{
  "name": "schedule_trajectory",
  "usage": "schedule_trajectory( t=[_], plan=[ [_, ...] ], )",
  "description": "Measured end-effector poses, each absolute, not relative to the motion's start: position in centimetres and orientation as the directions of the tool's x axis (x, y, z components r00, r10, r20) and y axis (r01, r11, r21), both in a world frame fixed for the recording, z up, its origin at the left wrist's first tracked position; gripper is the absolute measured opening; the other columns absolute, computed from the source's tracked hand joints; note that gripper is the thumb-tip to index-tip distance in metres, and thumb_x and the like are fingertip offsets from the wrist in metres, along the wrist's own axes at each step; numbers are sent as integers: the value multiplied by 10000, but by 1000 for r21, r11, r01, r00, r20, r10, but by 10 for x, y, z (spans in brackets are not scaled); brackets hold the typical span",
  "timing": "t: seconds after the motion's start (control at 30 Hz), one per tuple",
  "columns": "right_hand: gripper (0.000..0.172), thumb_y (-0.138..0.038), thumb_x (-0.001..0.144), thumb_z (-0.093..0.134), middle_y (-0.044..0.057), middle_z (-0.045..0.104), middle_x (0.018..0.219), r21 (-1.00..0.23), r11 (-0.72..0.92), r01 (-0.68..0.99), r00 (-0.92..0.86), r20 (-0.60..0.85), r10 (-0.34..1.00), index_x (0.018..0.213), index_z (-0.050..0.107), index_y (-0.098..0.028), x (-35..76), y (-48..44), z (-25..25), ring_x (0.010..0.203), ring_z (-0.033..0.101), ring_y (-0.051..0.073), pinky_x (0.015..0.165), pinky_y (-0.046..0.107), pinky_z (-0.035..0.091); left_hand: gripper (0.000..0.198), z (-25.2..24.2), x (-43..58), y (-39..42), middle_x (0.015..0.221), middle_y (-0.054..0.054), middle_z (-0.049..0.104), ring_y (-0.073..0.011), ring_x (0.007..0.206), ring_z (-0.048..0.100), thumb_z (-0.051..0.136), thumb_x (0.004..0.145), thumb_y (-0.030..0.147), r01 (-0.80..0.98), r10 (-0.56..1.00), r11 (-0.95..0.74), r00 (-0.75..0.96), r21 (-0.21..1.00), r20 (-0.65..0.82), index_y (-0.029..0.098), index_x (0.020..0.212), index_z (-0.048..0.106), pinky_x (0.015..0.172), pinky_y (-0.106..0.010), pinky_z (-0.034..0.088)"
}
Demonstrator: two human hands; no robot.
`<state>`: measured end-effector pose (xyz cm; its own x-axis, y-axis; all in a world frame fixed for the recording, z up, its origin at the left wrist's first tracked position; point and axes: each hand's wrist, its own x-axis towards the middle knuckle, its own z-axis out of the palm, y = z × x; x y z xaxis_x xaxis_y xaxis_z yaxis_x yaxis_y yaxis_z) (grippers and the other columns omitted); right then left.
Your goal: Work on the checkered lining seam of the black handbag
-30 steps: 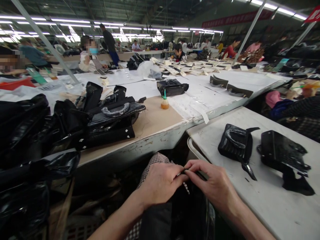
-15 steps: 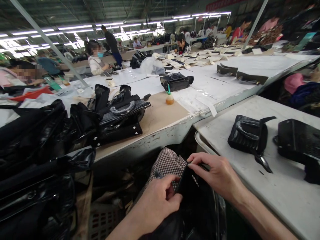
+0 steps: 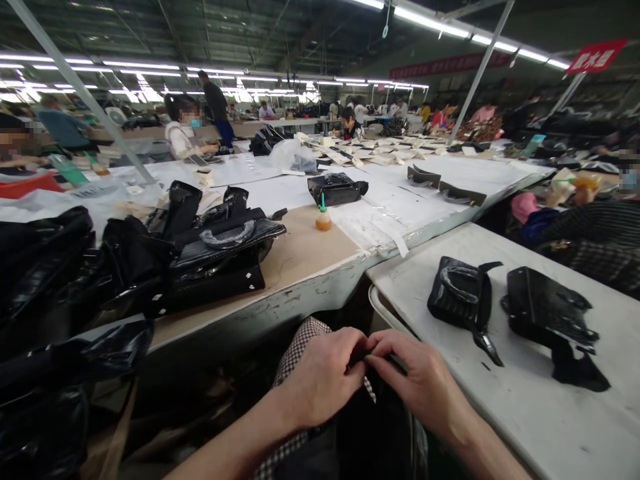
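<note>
A black bag (image 3: 370, 433) lies in my lap, below both hands, its lower part dark and hard to make out. My left hand (image 3: 333, 373) pinches the upper edge of this black piece, fingers curled. Right beside it, my right hand (image 3: 413, 370) grips the same edge between thumb and fingers, the two hands' fingertips nearly touching. The exact bit between the fingertips is mostly hidden. Checked brown-and-white cloth (image 3: 305, 343) shows behind and beneath my left hand and forearm.
Black bags (image 3: 220, 253) are heaped on the left table. A glue bottle (image 3: 323, 219) with a green tip stands on brown board, near another black bag (image 3: 336, 189). Two black bags (image 3: 460, 290) lie on the white table at right. Several people work farther back.
My left hand has moved up along the black edge until it meets my right hand. The view has turned to the right, bringing another person in at the right edge.
</note>
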<state>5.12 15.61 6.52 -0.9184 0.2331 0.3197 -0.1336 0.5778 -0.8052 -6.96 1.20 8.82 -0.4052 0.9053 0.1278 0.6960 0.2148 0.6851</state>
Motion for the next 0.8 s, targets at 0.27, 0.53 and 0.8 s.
schedule_trajectory(
  t=[0.27, 0.53, 0.8],
  plan=[
    [101, -180, 912, 565, 37, 597, 1150, -769, 639, -35, -927, 265, 267, 816, 566, -213, 61, 154, 83, 1016, 621, 173, 871, 302, 504, 241, 82, -59, 17, 863, 19, 652, -162, 745, 594, 610, 819, 120, 645, 883, 202, -445, 737, 148, 217, 1035, 568, 672, -260, 408],
    [178, -353, 928, 554, 163, 479, 1416, -327, 942, 70, -827, 510, 239, 816, 550, -214, 87, 126, 69, 1266, 497, 338, 902, 494, 546, 183, 80, -64, 17, 754, 50, 569, -141, 672, 534, 524, 776, 92, 607, 865, 255, -491, 753, 104, 217, 907, 506, 629, -246, 372],
    [386, -478, 836, 627, 169, 599, 1281, -136, 944, 299, -806, 493, 327, 1070, 551, -180, 95, 114, 55, 1023, 672, 326, 707, 423, 630, 110, 86, -71, 18, 753, 46, 598, -136, 658, 542, 562, 804, 172, 564, 888, 270, -459, 780, 25, 217, 904, 558, 613, -231, 386]
  ],
)
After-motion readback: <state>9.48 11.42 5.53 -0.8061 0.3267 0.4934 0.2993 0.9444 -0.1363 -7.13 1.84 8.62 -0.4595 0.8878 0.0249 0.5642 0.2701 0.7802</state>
